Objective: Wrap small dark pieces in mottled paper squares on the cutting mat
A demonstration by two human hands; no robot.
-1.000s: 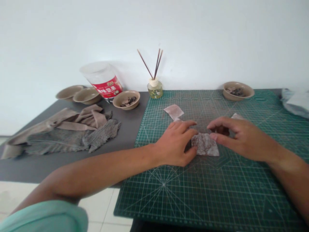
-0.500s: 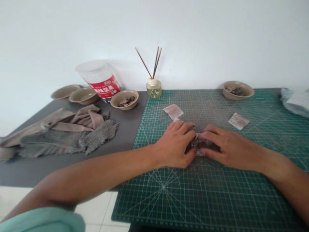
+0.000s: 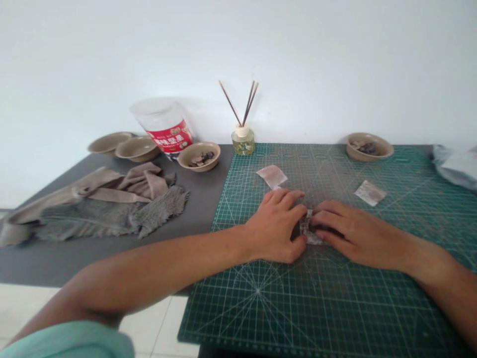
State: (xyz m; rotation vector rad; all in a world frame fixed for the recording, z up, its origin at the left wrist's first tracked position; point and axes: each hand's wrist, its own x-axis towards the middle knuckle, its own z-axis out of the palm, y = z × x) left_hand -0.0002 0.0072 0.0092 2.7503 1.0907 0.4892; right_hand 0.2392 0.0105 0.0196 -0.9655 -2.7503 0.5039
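Where hands (image 3: 276,226) (image 3: 350,231) nearly meet, mottled sachet (image 3: 310,234) lies between.

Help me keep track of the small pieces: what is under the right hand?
Under the right hand is a crumpled greyish piece, on the green mat. Some of its left side shows; the hand hides more, and anything beneath the piece cannot be seen.

Bare left arm (image 3: 167,268) slanting from a mint-green cloth sleeve (image 3: 74,340), elbow bent, left hand (image 3: 278,226) palm down, thumb parted from arched fingers, bare right forearm (image 3: 439,258) angled inward, right hand (image 3: 346,231) facing the left, fingers curled.
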